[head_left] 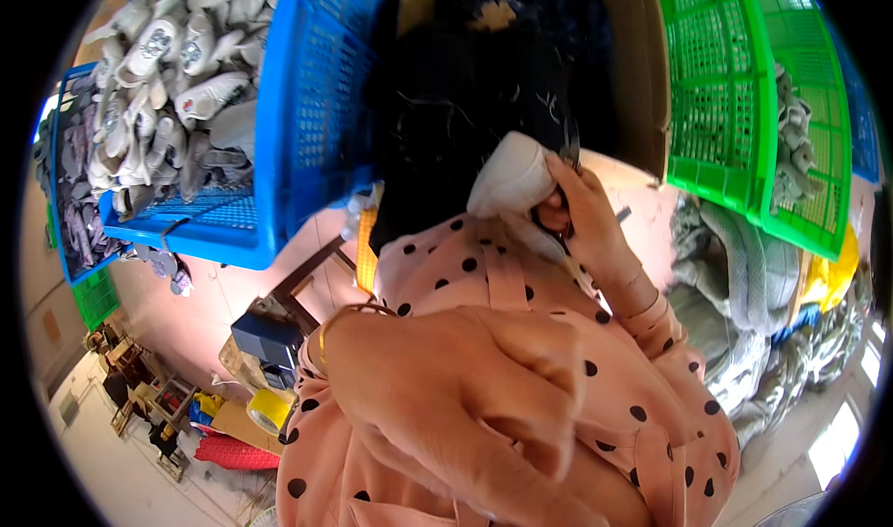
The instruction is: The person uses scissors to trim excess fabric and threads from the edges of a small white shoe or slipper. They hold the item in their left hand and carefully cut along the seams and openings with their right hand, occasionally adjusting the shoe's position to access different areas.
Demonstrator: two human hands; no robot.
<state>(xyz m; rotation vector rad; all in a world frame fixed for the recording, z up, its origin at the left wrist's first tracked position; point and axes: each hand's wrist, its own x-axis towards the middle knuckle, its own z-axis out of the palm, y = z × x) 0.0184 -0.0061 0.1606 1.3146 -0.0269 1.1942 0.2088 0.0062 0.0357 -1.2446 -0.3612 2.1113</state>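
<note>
Close to the camera, my left hand (pixel 446 392) is raised in front of my chest, its fingers curled in. Anything between those fingers is hidden from me. Beyond it, my right hand (pixel 591 215) is closed around the handles of a small pair of scissors (pixel 571 146), blades pointing away from me. A white fabric shoe upper (pixel 507 175) lies against the fingers of that hand, above my dark-clothed lap (pixel 437 136). Whether the right fingers also grip the upper, I cannot tell. Loose pale threads (pixel 549 106) cling to the dark cloth.
On the left, a blue crate (pixel 321 90) holds many white shoe uppers (pixel 149 48). A cardboard box (pixel 642 71) with dark contents stands ahead. Green crates (pixel 716 90) rise at the right, beside grey bundled material (pixel 744 257). A tape roll (pixel 270 410) sits at lower left.
</note>
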